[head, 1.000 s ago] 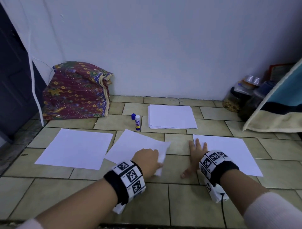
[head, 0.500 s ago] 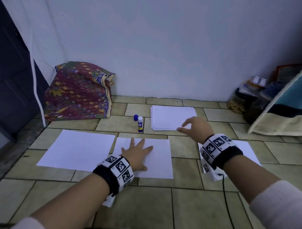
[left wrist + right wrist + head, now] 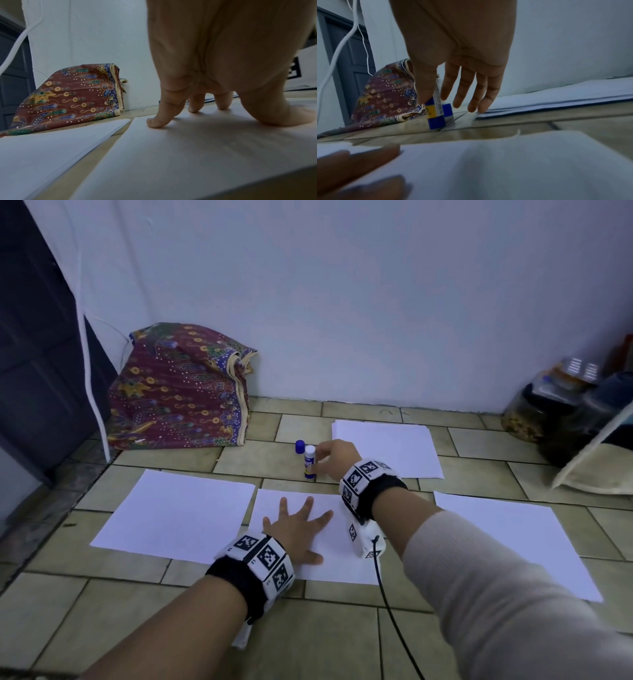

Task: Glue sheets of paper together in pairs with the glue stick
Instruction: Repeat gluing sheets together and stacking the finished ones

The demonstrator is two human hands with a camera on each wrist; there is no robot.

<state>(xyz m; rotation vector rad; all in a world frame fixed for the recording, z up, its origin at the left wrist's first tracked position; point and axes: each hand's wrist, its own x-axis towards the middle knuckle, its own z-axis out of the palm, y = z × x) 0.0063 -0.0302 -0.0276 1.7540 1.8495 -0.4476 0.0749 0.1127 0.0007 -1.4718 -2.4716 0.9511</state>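
A white sheet [image 3: 329, 556] lies on the tiled floor in front of me, and my left hand [image 3: 298, 529] presses flat on it with fingers spread [image 3: 223, 102]. The uncapped glue stick [image 3: 310, 462] stands upright just beyond it, with its blue cap [image 3: 300, 446] beside it. My right hand [image 3: 334, 455] reaches the stick. In the right wrist view its thumb and index finger [image 3: 435, 94] stand on either side of the glue stick [image 3: 435, 116], fingers still straight. A paper stack [image 3: 394, 446] lies behind. Single sheets lie at the left [image 3: 174, 511] and right [image 3: 513, 535].
A patterned cloth bundle [image 3: 178, 392] leans in the wall corner at the back left, beside a dark door [image 3: 34, 354] and a white cable [image 3: 89, 364]. Jars [image 3: 534, 412] and a cushion [image 3: 599, 470] crowd the right edge.
My left hand laid the middle sheet flat and now presses on it. My right hand left the floor, passed the paper stack and moved left to the glue stick.
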